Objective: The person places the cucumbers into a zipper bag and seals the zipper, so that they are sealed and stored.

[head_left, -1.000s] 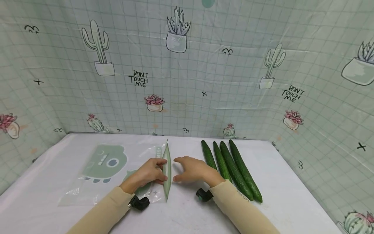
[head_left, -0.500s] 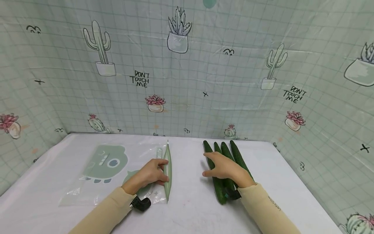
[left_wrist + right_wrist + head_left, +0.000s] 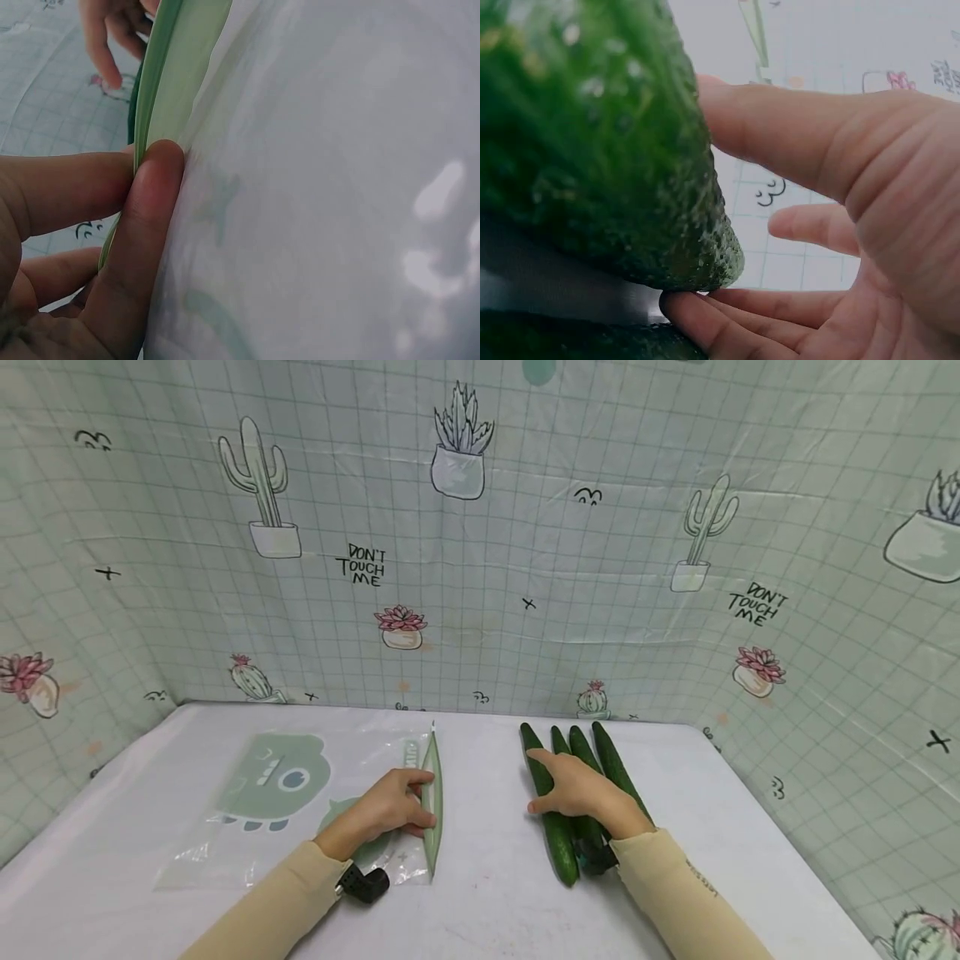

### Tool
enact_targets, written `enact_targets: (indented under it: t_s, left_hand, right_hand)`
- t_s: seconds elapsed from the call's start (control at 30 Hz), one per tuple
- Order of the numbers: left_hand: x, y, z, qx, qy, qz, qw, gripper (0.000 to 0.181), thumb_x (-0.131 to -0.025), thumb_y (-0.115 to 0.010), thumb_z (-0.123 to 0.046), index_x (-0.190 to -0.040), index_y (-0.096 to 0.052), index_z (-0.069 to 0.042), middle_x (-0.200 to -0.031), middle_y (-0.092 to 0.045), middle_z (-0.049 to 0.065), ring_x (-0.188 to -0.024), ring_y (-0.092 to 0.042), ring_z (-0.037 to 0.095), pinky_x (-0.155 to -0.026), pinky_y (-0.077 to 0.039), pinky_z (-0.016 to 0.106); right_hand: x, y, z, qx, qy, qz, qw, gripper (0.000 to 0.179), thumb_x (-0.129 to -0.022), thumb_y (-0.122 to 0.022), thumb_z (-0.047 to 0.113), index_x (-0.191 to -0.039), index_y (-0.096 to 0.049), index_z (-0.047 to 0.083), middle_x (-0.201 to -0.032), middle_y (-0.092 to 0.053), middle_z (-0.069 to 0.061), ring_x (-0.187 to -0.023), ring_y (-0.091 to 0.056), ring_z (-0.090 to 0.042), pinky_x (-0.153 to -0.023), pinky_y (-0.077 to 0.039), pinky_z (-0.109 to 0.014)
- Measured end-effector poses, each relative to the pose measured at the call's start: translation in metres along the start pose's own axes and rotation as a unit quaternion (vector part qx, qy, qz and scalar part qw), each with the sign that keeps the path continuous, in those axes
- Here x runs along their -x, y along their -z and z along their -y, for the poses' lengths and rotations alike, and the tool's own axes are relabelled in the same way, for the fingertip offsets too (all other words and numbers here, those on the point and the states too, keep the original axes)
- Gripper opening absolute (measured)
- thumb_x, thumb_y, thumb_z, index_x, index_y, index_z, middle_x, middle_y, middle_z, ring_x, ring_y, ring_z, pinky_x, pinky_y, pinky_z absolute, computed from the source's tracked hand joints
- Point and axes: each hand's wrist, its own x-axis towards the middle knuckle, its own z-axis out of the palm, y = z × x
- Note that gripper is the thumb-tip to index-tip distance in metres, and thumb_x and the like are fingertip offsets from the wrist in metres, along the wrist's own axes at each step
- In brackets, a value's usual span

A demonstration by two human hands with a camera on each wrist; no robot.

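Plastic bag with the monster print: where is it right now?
In the head view, the bag lies on the left of the white table, its green right edge pinched by the left hand, with cucumbers to its right.

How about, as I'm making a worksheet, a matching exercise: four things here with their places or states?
1. clear plastic bag, green cartoon print
2. four long green cucumbers
3. left hand
4. pale cloth with cactus drawings

A. partly hidden by the right hand
B. behind the white table
C. pinching the bag's green strip
D. lying left of the cucumbers

Pairs: 1-D; 2-A; 3-C; 4-B
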Motion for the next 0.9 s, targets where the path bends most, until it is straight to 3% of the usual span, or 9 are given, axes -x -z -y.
enact_targets:
  t_s: [0.2,0.3,0.43,0.57,0.7,0.9]
  left_hand:
    - [0.0002,-0.0003,0.0000,0.001,0.001,-0.002,1.0000,0.074,-0.067,-0.073,0.020,-0.135,-0.044,0.012,-0.103,-0.047,0.020,-0.059,-0.062,0.019,-0.058,-0.060,0.034]
    - [-0.0005,-0.0004,-0.0001,0.001,0.001,-0.004,1.0000,0.074,-0.067,-0.073,0.020,-0.135,-0.045,0.012,-0.103,-0.047,0.019,-0.061,-0.061,0.018,-0.057,-0.060,0.034]
    - [-0.0008,0.0000,0.0009,0.002,-0.002,-0.001,1.0000,0.074,-0.068,-0.073,0.020,-0.135,-0.044,0.012,-0.103,-0.047,0.020,-0.061,-0.061,0.018,-0.058,-0.060,0.035]
    - [-0.0011,0.0004,0.0017,0.001,-0.004,-0.001,1.0000,0.074,-0.067,-0.073,0.020,-0.135,-0.044,0.012,-0.102,-0.047,0.019,-0.061,-0.061,0.019,-0.057,-0.060,0.035]
    - [-0.0025,0.0010,0.0021,0.004,-0.005,0.001,1.0000,0.075,-0.067,-0.073,0.020,-0.136,-0.044,0.012,-0.102,-0.047,0.019,-0.062,-0.061,0.019,-0.057,-0.060,0.035]
    - [-0.0023,0.0014,0.0027,-0.006,-0.006,0.001,1.0000,0.075,-0.067,-0.074,0.019,-0.135,-0.044,0.012,-0.101,-0.047,0.018,-0.060,-0.061,0.019,-0.056,-0.059,0.034]
  right_hand:
    - [-0.0022,-0.0040,0.0012,0.006,-0.016,0.007,0.9998,0.082,-0.076,-0.082,0.029,-0.145,-0.042,0.013,-0.138,-0.050,-0.015,-0.118,-0.053,-0.028,-0.091,-0.049,-0.046]
    - [-0.0035,-0.0057,0.0011,0.000,-0.023,0.011,0.9997,0.077,-0.076,-0.082,0.028,-0.142,-0.045,0.014,-0.134,-0.053,-0.014,-0.102,-0.059,-0.023,-0.082,-0.051,-0.042]
    - [-0.0053,-0.0068,0.0000,-0.030,-0.031,0.006,0.9990,0.073,-0.075,-0.082,0.024,-0.140,-0.049,0.016,-0.115,-0.061,-0.008,-0.077,-0.056,-0.017,-0.067,-0.048,-0.034]
    - [-0.0071,-0.0069,-0.0016,-0.099,-0.025,0.005,0.9948,0.070,-0.074,-0.082,0.019,-0.138,-0.051,0.017,-0.091,-0.061,-0.006,-0.068,-0.052,-0.017,-0.057,-0.046,-0.032]
    - [-0.0077,-0.0062,-0.0033,-0.188,-0.001,0.026,0.9819,0.070,-0.075,-0.081,0.016,-0.138,-0.050,0.018,-0.086,-0.058,-0.011,-0.058,-0.052,-0.018,-0.049,-0.048,-0.032]
    - [-0.0038,-0.0056,-0.0004,-0.283,0.036,0.084,0.9548,0.071,-0.078,-0.079,0.017,-0.141,-0.047,0.022,-0.105,-0.055,-0.018,-0.062,-0.060,-0.022,-0.057,-0.057,-0.041]
